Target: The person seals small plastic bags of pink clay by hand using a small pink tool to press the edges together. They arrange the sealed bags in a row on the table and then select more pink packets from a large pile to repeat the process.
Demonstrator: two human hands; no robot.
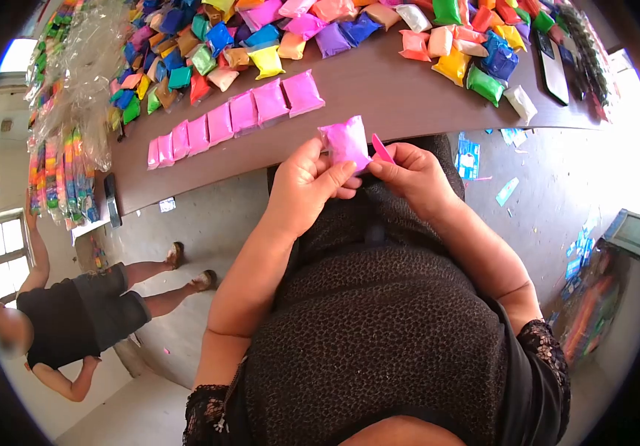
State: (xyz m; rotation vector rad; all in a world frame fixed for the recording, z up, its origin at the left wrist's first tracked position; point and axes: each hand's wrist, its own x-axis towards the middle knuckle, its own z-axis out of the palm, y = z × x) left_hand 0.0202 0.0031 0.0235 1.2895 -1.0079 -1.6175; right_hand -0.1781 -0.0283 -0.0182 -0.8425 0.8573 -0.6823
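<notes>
A pink packet [346,141] in clear film sits pinched between the thumb and fingers of my left hand [301,182], just off the table's front edge. My right hand [418,177] grips a small flat pink plastic tool [381,148] between thumb and fingers, its blade pointing up beside the packet's right side. Right behind my hands, a slanting row of several pink packets [243,113] lies on the brown table [379,89].
Piles of colourful packets [186,56] cover the table's back. More packets [483,88] and a phone-like slab [552,73] lie at right. Clear bags with coloured packets [63,167] hang at left. Another person [82,312] stands at left. Blue scraps [468,157] litter the floor.
</notes>
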